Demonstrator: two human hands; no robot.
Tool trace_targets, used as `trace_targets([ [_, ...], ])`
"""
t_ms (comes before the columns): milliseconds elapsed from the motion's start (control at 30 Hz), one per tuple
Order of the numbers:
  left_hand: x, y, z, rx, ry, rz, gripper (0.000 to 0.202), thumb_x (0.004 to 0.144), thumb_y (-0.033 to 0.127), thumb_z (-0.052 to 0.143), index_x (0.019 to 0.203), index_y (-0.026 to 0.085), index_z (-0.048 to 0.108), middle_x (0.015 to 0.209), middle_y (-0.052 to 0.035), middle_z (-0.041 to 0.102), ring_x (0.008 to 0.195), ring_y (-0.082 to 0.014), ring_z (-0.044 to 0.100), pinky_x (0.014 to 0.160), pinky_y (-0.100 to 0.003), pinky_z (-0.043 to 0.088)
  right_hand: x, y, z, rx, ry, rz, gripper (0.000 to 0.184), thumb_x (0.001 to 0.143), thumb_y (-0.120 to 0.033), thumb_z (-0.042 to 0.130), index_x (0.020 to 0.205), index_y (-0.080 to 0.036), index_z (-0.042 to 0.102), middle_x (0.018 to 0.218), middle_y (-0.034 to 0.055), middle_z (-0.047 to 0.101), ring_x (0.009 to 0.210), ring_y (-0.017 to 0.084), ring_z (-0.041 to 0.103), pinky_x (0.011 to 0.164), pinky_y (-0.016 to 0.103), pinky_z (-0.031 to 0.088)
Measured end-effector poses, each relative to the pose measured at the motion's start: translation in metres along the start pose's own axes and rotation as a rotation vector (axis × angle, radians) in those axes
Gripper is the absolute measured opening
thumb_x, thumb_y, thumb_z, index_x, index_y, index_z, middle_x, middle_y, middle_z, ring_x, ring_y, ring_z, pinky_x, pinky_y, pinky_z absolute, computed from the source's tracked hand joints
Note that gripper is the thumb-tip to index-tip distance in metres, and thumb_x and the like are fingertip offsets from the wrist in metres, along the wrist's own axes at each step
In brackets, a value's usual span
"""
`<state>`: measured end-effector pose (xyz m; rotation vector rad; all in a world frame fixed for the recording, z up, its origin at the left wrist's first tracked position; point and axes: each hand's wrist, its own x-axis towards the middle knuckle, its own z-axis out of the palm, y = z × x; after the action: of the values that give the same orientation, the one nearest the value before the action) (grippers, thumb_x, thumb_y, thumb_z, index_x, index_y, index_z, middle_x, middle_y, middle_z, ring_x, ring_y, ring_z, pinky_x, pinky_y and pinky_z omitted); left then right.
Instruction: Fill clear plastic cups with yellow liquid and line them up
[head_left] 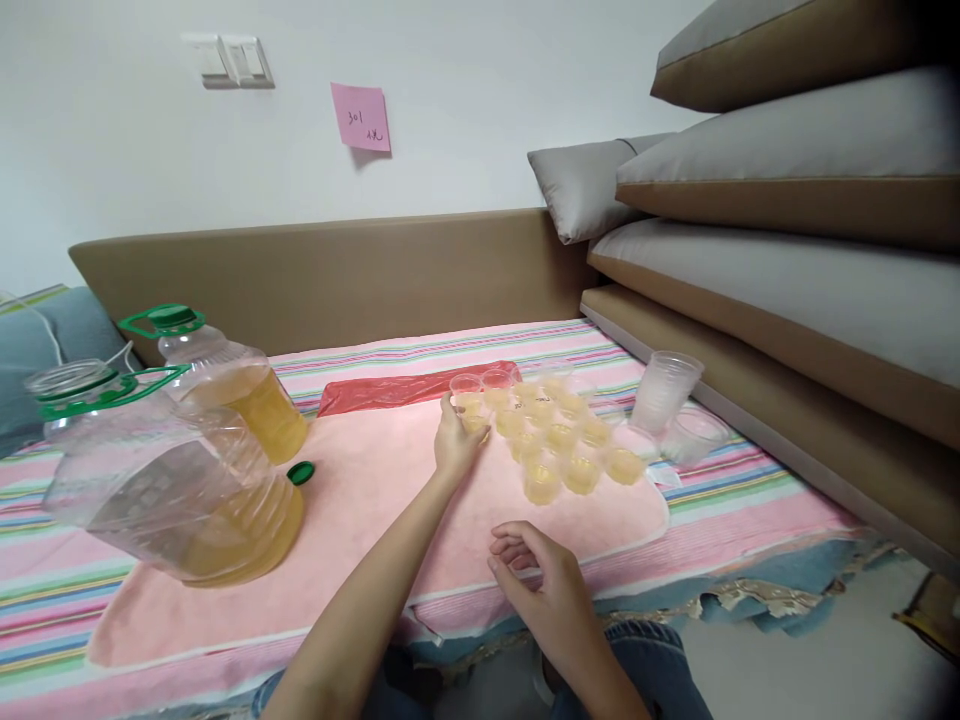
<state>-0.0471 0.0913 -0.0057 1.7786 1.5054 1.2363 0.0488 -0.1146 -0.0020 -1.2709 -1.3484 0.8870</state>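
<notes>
My left hand [457, 442] reaches to the near-left end of a group of clear plastic cups, its fingers and thumb around a cup [474, 428] of yellow liquid. Several more cups [559, 440] with the same pale yellow liquid stand close together just to its right, slightly blurred. My right hand [538, 575] hovers near the front edge of the pink cloth [375, 520]. It is empty, with the fingers loosely bent and the thumb apart from them. On the left, a large uncapped jug [247, 530] holds some yellow liquid.
Behind the uncapped jug stands a second jug [274, 410] with a green cap. A loose green cap [301, 472] lies beside them. Stacked plastic cups [664, 392] stand at the right, next to piled cushions [787, 240]. A red plastic bag [405, 388] lies at the back.
</notes>
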Motion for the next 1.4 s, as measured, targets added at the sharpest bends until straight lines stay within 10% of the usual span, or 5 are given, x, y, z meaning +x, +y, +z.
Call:
trace_targets([
  [400, -0.025, 0.014, -0.020, -0.064, 0.114, -0.039, 0.086, 0.067, 0.035, 0.076, 0.137, 0.021, 0.029, 0.135, -0.0167, 0.049, 0.118, -0.0300, 0.054, 0.092, -0.045, 0.045, 0.003, 0.001, -0.021, 0.064, 0.153, -0.044, 0.032, 0.083, -0.044, 0.061, 0.099, -0.016, 0.064, 0.087, 0.0082, 0.066, 0.080, 0.021, 0.064, 0.072, 0.031, 0.054],
  [600, -0.069, 0.017, -0.044, -0.230, 0.096, -0.054, 0.042, 0.077, 0.038, 0.065, 0.113, 0.019, 0.054, 0.125, -0.0140, 0.058, 0.108, -0.0249, 0.062, 0.088, -0.040, 0.051, 0.011, 0.012, -0.070, 0.116, 0.697, -0.117, 0.046, 0.073, -0.051, 0.070, 0.102, -0.015, 0.062, 0.100, 0.0124, 0.066, 0.092, 0.025, 0.064, 0.080, 0.038, 0.054],
  [800, -0.083, 0.026, -0.067, -0.333, -0.036, -0.013, 0.030, 0.075, 0.047, 0.062, 0.075, 0.018, 0.068, 0.085, -0.0077, 0.071, 0.087, -0.0239, 0.067, 0.081, -0.038, 0.052, 0.034, 0.041, -0.163, 0.021, 1.129, -0.058, 0.065, 0.061, -0.052, 0.068, 0.111, -0.016, 0.049, 0.122, 0.0155, 0.055, 0.110, 0.030, 0.055, 0.098, 0.046, 0.043],
  [1000, -0.083, 0.030, -0.077, -0.405, -0.088, -0.025, 0.042, 0.076, 0.056, 0.061, 0.068, 0.016, 0.071, 0.088, -0.0115, 0.073, 0.095, -0.0266, 0.067, 0.080, -0.037, 0.053, 0.078, 0.080, -0.217, -0.065, 1.065, 0.045, 0.074, 0.047, -0.042, 0.073, 0.110, -0.014, 0.047, 0.121, 0.0189, 0.054, 0.115, 0.033, 0.052, 0.101, 0.044, 0.039],
  [1400, -0.089, 0.047, -0.081, -0.518, -0.122, -0.111, 0.046, 0.077, 0.060, 0.062, 0.085, 0.015, 0.070, 0.099, -0.0102, 0.070, 0.088, -0.0229, 0.067, 0.079, -0.036, 0.054, 0.087, 0.062, -0.212, -0.088, 1.025, 0.043, 0.119, 0.043, -0.049, 0.078, 0.142, -0.009, 0.025, 0.122, 0.0206, 0.051, 0.104, 0.031, 0.055, 0.097, 0.047, 0.042],
])
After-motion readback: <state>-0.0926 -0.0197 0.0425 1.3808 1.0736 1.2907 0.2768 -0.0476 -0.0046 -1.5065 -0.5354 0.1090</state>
